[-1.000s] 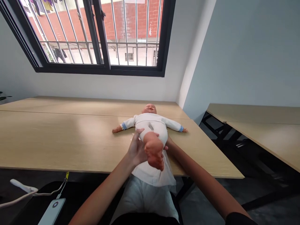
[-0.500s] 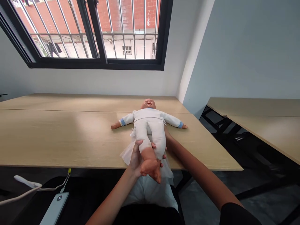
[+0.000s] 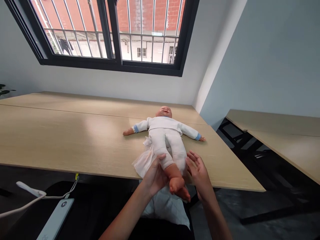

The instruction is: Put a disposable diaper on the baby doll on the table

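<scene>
A baby doll [image 3: 165, 133] lies on its back on the table, head toward the window and arms spread. It wears a white top with blue cuffs and white legwear; its bare feet reach past the table's front edge. My left hand [image 3: 157, 176] is wrapped round the doll's lower leg on the left, thumb on top. Beside the other leg, my right hand [image 3: 198, 171] has its fingers apart, the tips close to the white fabric. Sheer white cloth [image 3: 145, 161] is spread under the doll's legs. More white fabric [image 3: 166, 203] covers my lap.
The wooden table [image 3: 75, 133] runs below a barred window [image 3: 115, 63]. Another table [image 3: 280, 130] stands at the right. At lower left, a white power bank [image 3: 56, 218] with a white cable [image 3: 31, 190] rests on a black surface.
My right hand has come out from beside and under the doll's leg and now shows at its right. My left hand stays on the leg. The view has tilted and shifted.
</scene>
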A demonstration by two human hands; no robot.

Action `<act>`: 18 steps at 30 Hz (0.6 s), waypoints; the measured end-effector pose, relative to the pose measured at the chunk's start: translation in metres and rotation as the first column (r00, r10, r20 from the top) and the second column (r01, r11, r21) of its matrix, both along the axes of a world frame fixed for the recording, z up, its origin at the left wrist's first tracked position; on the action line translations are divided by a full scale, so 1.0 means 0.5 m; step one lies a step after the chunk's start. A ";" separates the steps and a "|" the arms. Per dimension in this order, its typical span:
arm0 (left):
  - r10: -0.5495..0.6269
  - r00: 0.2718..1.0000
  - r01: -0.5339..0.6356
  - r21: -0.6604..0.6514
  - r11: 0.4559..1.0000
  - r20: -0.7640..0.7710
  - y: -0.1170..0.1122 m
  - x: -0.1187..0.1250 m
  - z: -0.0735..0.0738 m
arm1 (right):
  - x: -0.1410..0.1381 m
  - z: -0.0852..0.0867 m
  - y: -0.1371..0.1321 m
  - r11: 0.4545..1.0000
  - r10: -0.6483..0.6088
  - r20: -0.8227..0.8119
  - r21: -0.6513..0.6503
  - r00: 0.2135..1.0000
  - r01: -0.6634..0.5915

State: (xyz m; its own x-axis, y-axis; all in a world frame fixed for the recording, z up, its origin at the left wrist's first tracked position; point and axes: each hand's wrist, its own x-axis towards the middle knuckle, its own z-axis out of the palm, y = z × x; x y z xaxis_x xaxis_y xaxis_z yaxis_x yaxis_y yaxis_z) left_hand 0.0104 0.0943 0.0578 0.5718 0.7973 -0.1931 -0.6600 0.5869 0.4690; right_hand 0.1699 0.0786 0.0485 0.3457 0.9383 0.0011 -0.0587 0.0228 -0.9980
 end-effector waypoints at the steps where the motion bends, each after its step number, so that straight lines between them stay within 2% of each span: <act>1: 0.057 0.997 -0.055 0.031 0.998 -0.054 -0.006 -0.001 0.009 | -0.004 -0.002 -0.015 1.000 0.013 -0.015 -0.014 1.000 -0.013; 3: 0.187 0.972 -0.172 0.107 0.979 -0.144 -0.018 -0.006 0.024 | -0.014 -0.006 -0.031 0.998 0.043 -0.048 -0.035 0.998 -0.045; 6: 0.348 0.916 -0.303 0.220 0.927 -0.202 -0.018 -0.027 0.036 | -0.026 -0.014 -0.036 0.996 0.072 -0.082 -0.039 0.994 -0.076; 9: 0.490 0.824 -0.400 0.322 0.858 -0.285 0.015 -0.066 0.026 | -0.031 -0.020 -0.034 0.997 0.066 -0.083 -0.027 0.994 -0.069; 11: 0.577 0.717 -0.405 0.441 0.801 -0.391 0.054 -0.099 0.011 | -0.033 -0.022 -0.033 0.995 0.089 -0.092 -0.027 0.992 -0.092; 14: 0.698 0.490 -0.220 0.701 0.679 -0.522 0.126 -0.142 -0.008 | -0.035 -0.020 -0.034 0.990 0.138 -0.108 -0.024 0.985 -0.142; 16: 0.749 0.363 0.014 0.807 0.591 -0.554 0.174 -0.158 -0.011 | -0.039 -0.014 -0.033 0.992 0.118 -0.100 -0.023 0.988 -0.121; 18: 0.780 0.281 0.308 0.822 0.479 -0.559 0.214 -0.164 -0.005 | -0.042 -0.004 -0.031 0.997 0.067 -0.083 -0.019 0.994 -0.068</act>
State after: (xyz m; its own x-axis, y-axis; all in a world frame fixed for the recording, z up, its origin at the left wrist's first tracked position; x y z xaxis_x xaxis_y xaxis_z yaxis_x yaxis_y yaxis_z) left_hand -0.0715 0.2011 0.0551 0.2306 0.9055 0.3562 0.4218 -0.4229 0.8020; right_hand 0.1487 0.0629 0.0464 0.2796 0.9591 -0.0448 -0.1409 -0.0052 -0.9900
